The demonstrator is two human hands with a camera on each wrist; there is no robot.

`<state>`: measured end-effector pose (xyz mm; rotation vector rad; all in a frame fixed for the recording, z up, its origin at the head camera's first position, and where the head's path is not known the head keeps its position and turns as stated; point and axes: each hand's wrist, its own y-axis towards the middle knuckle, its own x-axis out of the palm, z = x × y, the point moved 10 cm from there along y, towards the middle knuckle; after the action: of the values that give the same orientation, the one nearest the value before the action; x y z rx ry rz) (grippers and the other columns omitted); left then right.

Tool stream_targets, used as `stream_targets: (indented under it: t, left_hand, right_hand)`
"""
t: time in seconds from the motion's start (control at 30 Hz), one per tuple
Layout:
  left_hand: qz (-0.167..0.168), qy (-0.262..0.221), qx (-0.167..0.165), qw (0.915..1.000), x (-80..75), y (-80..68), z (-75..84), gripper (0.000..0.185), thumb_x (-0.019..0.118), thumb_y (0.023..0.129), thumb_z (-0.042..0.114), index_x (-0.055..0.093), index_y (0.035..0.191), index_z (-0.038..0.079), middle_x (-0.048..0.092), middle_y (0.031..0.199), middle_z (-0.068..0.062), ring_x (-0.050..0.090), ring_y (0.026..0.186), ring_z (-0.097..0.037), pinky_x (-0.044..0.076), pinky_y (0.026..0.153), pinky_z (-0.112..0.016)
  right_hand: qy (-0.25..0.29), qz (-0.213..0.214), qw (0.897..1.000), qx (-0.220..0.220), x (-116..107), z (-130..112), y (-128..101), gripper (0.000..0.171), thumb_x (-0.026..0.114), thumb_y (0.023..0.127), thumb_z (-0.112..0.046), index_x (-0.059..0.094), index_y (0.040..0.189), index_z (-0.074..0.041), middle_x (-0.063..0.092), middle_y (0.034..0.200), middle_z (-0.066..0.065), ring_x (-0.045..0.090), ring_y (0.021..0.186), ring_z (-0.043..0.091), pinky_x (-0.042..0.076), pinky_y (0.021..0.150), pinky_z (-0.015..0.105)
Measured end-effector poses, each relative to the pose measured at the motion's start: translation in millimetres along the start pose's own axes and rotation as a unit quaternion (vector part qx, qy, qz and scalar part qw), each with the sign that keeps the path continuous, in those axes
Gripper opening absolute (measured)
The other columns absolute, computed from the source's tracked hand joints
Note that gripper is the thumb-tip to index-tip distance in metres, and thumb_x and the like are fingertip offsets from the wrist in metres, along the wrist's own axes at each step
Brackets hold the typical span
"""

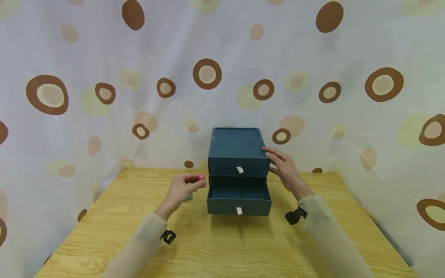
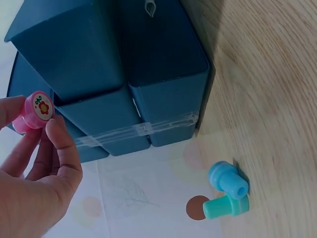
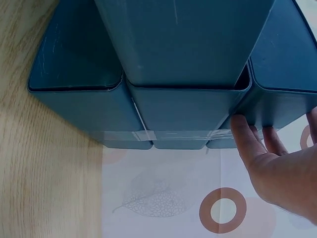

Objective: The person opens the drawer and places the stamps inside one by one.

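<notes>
We pinch a pink stamp (image 1: 201, 177) just left of the open lower drawer (image 1: 239, 193).

Our left hand (image 1: 181, 190) holds the pink stamp (image 2: 35, 110) between thumb and curled fingertips, above the wooden table (image 1: 226, 247) and near the dark blue drawer box (image 1: 238, 152). Our right hand (image 1: 286, 168) rests with straight, relaxed fingers (image 3: 245, 141) against the box's right side, by its closed upper drawer (image 1: 238, 167). Behind our left hand, a blue stamp (image 2: 228, 179) and a teal stamp (image 2: 225, 207) lie touching on the table. A spotted curtain (image 1: 104, 77) hangs behind.
</notes>
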<state>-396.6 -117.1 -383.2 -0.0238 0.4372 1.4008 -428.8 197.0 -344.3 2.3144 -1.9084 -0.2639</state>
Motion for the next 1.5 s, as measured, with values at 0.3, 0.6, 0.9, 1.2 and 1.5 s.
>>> stream_targets:
  t: [0.3, 0.6, 0.9, 1.2, 1.5]
  left_hand:
    - [-0.012, -0.003, 0.037, 0.9992, 12.1, -2.4, 19.5, 0.025, 0.077, 0.086, 0.025, 0.074, 0.106, 0.009, 0.075, 0.097, -0.005, 0.067, 0.086, -0.019, 0.053, 0.073, -0.031]
    - [-0.026, 0.011, 0.056, 0.9980, 25.6, 0.1, 29.5, 0.026, 0.077, 0.086, 0.023, 0.073, 0.110, 0.013, 0.074, 0.100, -0.003, 0.067, 0.089, -0.023, 0.053, 0.079, -0.033]
    - [-0.035, 0.025, 0.095, 0.9945, 39.1, 1.9, 45.4, 0.028, 0.076, 0.087, 0.019, 0.071, 0.111, 0.006, 0.075, 0.100, -0.010, 0.067, 0.093, -0.021, 0.052, 0.077, -0.028]
    - [-0.031, 0.063, 0.123, 0.9899, 46.0, 5.0, 43.8, 0.023, 0.074, 0.089, 0.021, 0.072, 0.106, 0.006, 0.075, 0.091, 0.001, 0.067, 0.084, -0.012, 0.053, 0.071, -0.027]
    - [-0.028, 0.121, 0.134, 0.9832, 53.3, 10.1, 48.6, 0.017, 0.074, 0.089, 0.023, 0.074, 0.102, 0.014, 0.072, 0.090, 0.005, 0.064, 0.081, -0.010, 0.054, 0.072, -0.028]
  right_hand:
    - [-0.005, -0.001, 1.000, -0.005, -0.6, -0.2, -0.6, 0.056, 0.051, 0.102, -0.039, 0.043, 0.148, -0.006, 0.028, 0.160, 0.012, 0.024, 0.148, 0.034, 0.028, 0.115, 0.058]
    - [-0.006, -0.003, 1.000, -0.005, -1.0, 0.3, -0.3, 0.057, 0.050, 0.102, -0.038, 0.043, 0.147, -0.005, 0.028, 0.160, 0.013, 0.024, 0.148, 0.034, 0.028, 0.115, 0.057]
    - [-0.007, -0.001, 1.000, -0.002, -0.8, 0.2, 0.1, 0.056, 0.050, 0.103, -0.038, 0.042, 0.147, -0.004, 0.028, 0.160, 0.013, 0.025, 0.148, 0.034, 0.028, 0.115, 0.058]
    - [-0.005, -0.002, 1.000, -0.002, -0.7, 2.1, 0.2, 0.057, 0.051, 0.102, -0.041, 0.044, 0.147, -0.006, 0.028, 0.160, 0.012, 0.025, 0.148, 0.033, 0.029, 0.115, 0.057]
    - [-0.002, 0.001, 1.000, -0.001, -0.6, 1.2, 0.7, 0.055, 0.052, 0.101, -0.041, 0.046, 0.145, -0.008, 0.029, 0.160, 0.011, 0.025, 0.148, 0.033, 0.028, 0.115, 0.058]
